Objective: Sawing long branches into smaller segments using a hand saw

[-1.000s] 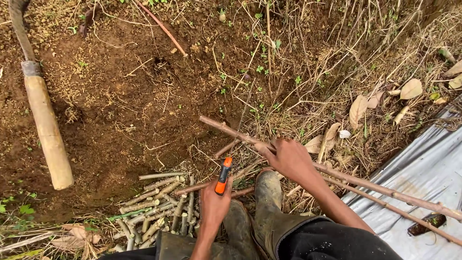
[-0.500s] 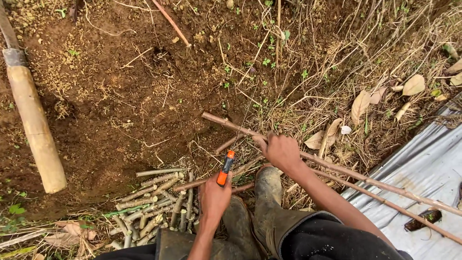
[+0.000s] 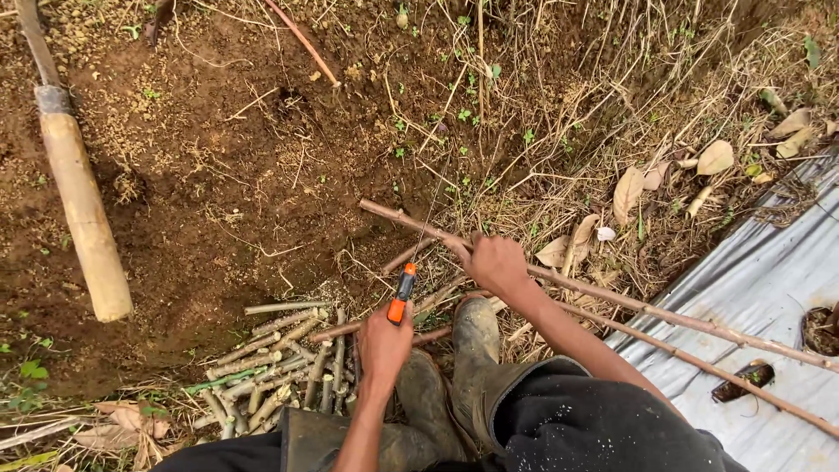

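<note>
The right hand [image 3: 496, 262] is clamped round a long reddish-brown stem [image 3: 612, 297] just below centre of the frame, slightly higher than it sat half a second ago — the stem's cut tip now pokes out up and left toward the bare soil. The left hand [image 3: 383, 341] is closed on an orange-handled knife [image 3: 403, 295], its blade raised toward the stem since then. Left of the muddy rubber boots [image 3: 463, 358], a heap of short cut stem pieces [image 3: 280, 363] lies on the ground. No container shows — only grey sheeting [image 3: 769, 262] at right and a wooden tool handle [image 3: 83, 210] at upper left.
</note>
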